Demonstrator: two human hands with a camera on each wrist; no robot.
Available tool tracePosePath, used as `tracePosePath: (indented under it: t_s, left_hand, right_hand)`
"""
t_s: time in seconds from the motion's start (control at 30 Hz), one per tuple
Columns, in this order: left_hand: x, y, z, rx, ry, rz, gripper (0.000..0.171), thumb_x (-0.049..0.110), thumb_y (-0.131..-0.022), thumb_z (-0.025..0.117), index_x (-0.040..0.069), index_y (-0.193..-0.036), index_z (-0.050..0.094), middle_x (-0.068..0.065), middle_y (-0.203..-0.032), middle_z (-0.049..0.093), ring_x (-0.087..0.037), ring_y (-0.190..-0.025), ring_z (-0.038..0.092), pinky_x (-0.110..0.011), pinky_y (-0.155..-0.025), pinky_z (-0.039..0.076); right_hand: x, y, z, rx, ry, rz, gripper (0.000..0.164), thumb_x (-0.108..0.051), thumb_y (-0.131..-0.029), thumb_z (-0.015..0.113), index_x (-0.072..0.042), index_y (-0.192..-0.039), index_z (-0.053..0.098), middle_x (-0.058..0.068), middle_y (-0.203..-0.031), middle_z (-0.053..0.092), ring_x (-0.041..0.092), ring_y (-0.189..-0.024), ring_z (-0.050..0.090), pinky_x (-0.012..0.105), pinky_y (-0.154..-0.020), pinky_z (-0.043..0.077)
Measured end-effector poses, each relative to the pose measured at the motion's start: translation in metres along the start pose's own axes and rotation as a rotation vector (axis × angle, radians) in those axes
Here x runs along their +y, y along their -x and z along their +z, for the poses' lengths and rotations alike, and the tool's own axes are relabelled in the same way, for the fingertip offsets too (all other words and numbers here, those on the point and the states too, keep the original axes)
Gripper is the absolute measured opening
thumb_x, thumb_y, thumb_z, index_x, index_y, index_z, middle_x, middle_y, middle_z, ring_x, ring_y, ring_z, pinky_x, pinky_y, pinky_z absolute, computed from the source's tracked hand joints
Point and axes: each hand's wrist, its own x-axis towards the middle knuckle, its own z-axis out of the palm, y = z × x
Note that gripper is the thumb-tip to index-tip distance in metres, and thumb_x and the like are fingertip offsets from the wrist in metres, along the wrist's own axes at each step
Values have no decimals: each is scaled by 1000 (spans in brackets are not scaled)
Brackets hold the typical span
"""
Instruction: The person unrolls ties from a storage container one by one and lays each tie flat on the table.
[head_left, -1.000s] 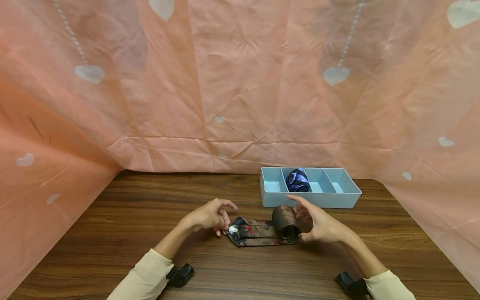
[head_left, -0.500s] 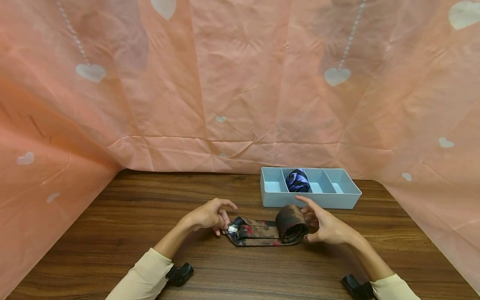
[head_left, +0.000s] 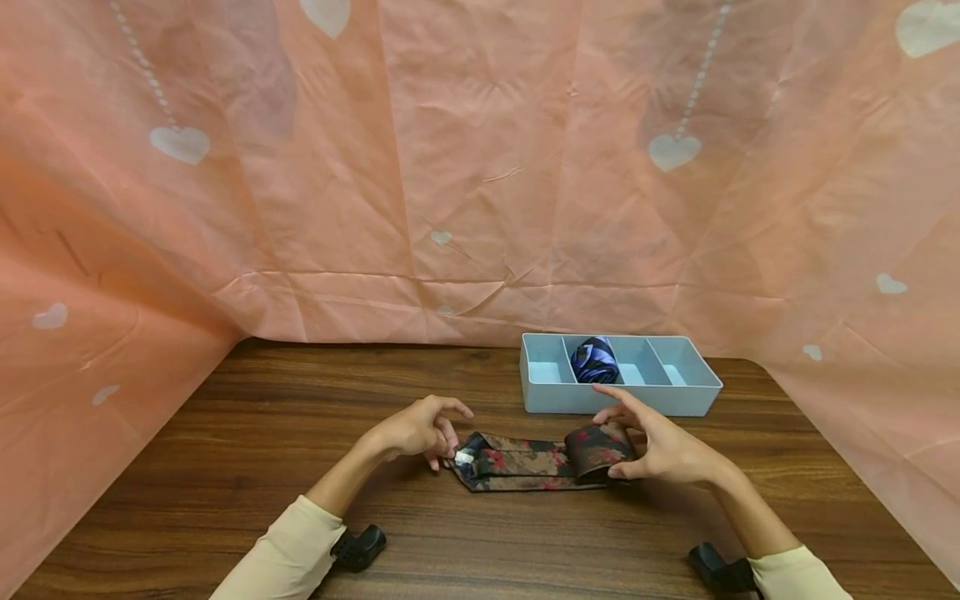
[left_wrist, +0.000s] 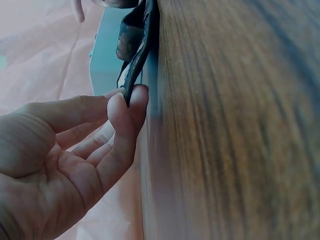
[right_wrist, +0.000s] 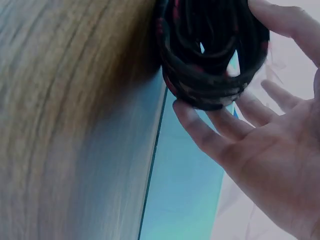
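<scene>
A dark floral necktie [head_left: 521,463] in brown, black and red lies partly flat on the table, its right part coiled into a thick roll [head_left: 597,450]. My left hand [head_left: 417,431] pinches the pointed end between thumb and finger, beside a white label; the left wrist view shows this pinch on the tie's edge [left_wrist: 136,75]. Around the roll's right side, my right hand [head_left: 667,446] holds it with the thumb at the near edge and fingers at the far edge. Seen end-on in the right wrist view, the coil [right_wrist: 210,75] has loose layers with gaps.
A light blue organizer box [head_left: 618,400] with several compartments stands behind the right hand. In one compartment sits a rolled blue striped necktie [head_left: 595,361]. Peach cloth with white hearts [head_left: 465,208] hangs behind and at both sides of the wooden table [head_left: 315,400].
The roll has shifted right and turned along with my right hand, and a longer stretch of tie lies flat. My left hand has stayed at the pointed end.
</scene>
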Motion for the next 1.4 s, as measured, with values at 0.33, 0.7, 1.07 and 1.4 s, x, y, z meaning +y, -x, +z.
tracePosePath:
  t_s: [0.33,0.7,1.07,1.4]
  left_hand:
    - [-2,0,-1,4,-1,2,59,-26,-84,48,-11,-141,50,-12,-79,63,-18,-68,64,-28,-54,58]
    - [0,2,-3,8,-6,0,59,-25,-85,49,-10,-141,50,-11,-80,63,-18,-70,64,-29,-55,58]
    - [2,1,-4,3,-16,-2,58,-25,-85,50,-11,-142,49,-11,-79,63,-17,-69,64,-29,-55,58]
    - [0,-1,-5,9,-16,8,58,-27,-85,48,-11,-141,50,-15,-80,64,-18,-68,63,-31,-55,59]
  right_hand:
    - [5,0,-9,-17,-100,-2,92,-5,-82,86,10,-153,29,29,-122,62,11,-105,62,27,-80,55]
    - [7,-4,-9,-44,-67,44,64,-8,-97,72,9,-149,40,17,-112,65,11,-98,61,27,-78,54]
    - [10,-13,-4,-42,-13,9,47,-7,-101,65,11,-142,50,15,-108,71,7,-92,65,27,-74,54]
    - [13,-18,-3,-50,3,6,46,-6,-98,69,8,-139,53,6,-96,72,5,-79,62,26,-65,50]
